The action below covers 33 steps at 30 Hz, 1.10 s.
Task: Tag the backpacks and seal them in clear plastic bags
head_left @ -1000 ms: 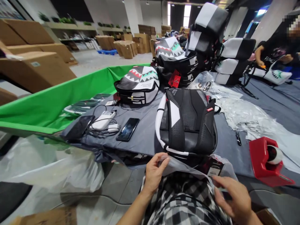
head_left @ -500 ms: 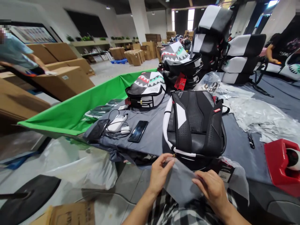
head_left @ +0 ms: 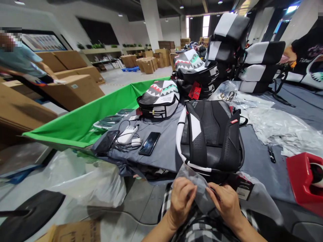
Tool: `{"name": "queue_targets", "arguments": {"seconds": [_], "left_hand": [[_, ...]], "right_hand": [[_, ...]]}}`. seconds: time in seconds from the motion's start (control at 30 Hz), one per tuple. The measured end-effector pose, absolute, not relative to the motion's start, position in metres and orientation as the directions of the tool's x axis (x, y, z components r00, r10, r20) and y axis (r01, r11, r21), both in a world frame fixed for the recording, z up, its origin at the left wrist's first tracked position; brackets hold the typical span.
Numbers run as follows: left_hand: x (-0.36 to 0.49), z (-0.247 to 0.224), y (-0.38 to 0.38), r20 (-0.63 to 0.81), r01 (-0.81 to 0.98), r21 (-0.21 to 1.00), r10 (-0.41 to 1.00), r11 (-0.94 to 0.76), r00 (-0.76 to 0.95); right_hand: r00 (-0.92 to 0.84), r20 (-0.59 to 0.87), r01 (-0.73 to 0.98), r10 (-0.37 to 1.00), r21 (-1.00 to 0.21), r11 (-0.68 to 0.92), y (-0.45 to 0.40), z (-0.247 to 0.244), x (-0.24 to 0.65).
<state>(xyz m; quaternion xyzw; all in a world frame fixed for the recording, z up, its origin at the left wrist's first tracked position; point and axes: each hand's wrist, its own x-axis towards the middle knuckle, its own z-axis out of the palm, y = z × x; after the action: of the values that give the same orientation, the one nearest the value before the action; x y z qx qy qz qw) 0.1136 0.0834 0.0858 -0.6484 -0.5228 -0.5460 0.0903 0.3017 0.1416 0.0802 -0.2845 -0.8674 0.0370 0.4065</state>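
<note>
Over my lap, a translucent plastic bag is stretched between my two hands. My left hand pinches one side of it, fingers closed. Its other side is gripped between the thumb and fingers of my right hand. Just beyond, a black and white backpack lies on the table with its straps and padded back facing up. Beside my right hand, a dark tag with a white label hangs at the table edge, partly behind plastic.
A phone and a white charger with cables lie left. Shark-mouth backpacks stand behind, near a green fabric bin. A red tape dispenser and clear plastic bags are right. Co-workers stand at both sides.
My left hand has moved down and right, closer to my right hand, and its hold on the bag has shifted. The bag is more bunched now. The backpack stays in place.
</note>
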Motion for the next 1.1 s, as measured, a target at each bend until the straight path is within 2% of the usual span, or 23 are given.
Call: {"name": "queue_targets", "arguments": {"seconds": [0.07,0.2,0.37,0.53,0.6,0.7,0.77,0.9,1.1], "left_hand": [[0.116,0.086,0.09,0.79,0.795,0.359,0.613,-0.489,0.021],[0.107,0.082,0.114,0.781,0.807,0.136,0.564,-0.575,0.27],[0.089,0.075,0.124,0.725,0.772,0.029,0.545,-0.635,0.421],[0.078,0.062,0.124,0.721,0.71,0.004,0.494,-0.705,0.486],[0.075,0.059,0.124,0.727,0.69,0.019,0.483,-0.724,0.488],[0.073,0.06,0.124,0.746,0.676,-0.007,0.446,-0.736,0.494],[0.071,0.064,0.124,0.735,0.666,-0.031,0.435,-0.745,0.521],[0.071,0.068,0.119,0.685,0.661,-0.043,0.459,-0.749,0.566],[0.074,0.063,0.112,0.597,0.753,0.003,0.605,-0.658,0.527]], "right_hand": [[-0.506,0.692,0.454,0.514,-0.293,0.841,0.142,0.079,0.301],[-0.504,0.702,0.454,0.504,-0.281,0.845,0.142,0.081,0.299],[-0.489,0.675,0.484,0.552,-0.316,0.816,0.137,0.084,0.315],[-0.426,0.545,0.565,0.722,-0.463,0.683,0.126,0.078,0.353],[-0.386,0.449,0.566,0.806,-0.574,0.591,0.124,0.075,0.365],[-0.247,0.32,0.507,0.915,-0.762,0.403,0.13,0.075,0.373],[-0.169,0.312,0.439,0.935,-0.825,0.355,0.14,0.077,0.372],[-0.074,0.416,0.391,0.906,-0.824,0.41,0.163,0.079,0.358],[-0.05,0.557,0.47,0.829,-0.719,0.511,0.182,0.067,0.345]]}}
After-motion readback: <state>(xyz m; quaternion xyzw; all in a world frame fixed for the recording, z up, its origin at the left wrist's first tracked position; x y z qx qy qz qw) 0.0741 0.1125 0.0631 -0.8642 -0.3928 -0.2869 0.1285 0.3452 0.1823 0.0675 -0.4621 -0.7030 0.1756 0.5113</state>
